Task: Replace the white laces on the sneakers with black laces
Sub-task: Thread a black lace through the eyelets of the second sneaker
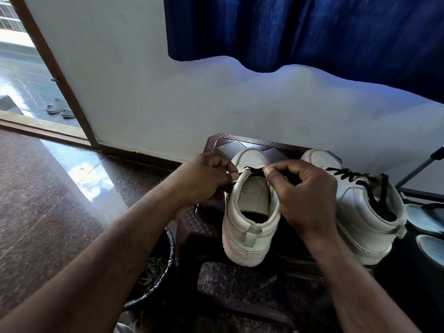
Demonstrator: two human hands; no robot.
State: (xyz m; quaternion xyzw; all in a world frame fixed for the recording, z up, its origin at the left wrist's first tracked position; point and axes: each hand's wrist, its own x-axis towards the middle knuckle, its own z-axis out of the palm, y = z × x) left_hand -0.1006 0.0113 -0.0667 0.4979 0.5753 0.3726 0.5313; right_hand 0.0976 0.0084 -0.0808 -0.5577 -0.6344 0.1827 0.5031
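I see the nearer sneaker (249, 212) standing on a dark brown stool (217, 144), heel toward me and toe toward the wall. It is white and scuffed, with its tongue bare. Only one short run of black lace (252, 169) crosses the bottom eyelets, just behind the toe cap.

My right hand (305, 195) is closed, thumb and forefinger pinching that lace at the right eyelet row. My left hand (204, 179) is curled too, its fingertips pinched together at the left eyelet row. A dark strand comes out from under the fist.

The second sneaker (360, 207) sits just to the right on the same stool. It is also white, and black laces criss-cross it all the way up, their loose ends hanging into the opening. My right wrist covers part of the gap between the two shoes.

Below my left forearm is a dark bin (168, 239) with pale laces (152, 270) piled inside. Two grey slippers (425, 217) lie at the right edge, and a thin metal leg (420, 168) slants above them. A blue curtain (312, 32) hangs over the white wall (144, 92). Through the open door (60, 75) on the left I can see a pair of sandals (58, 108) outside on the tiles
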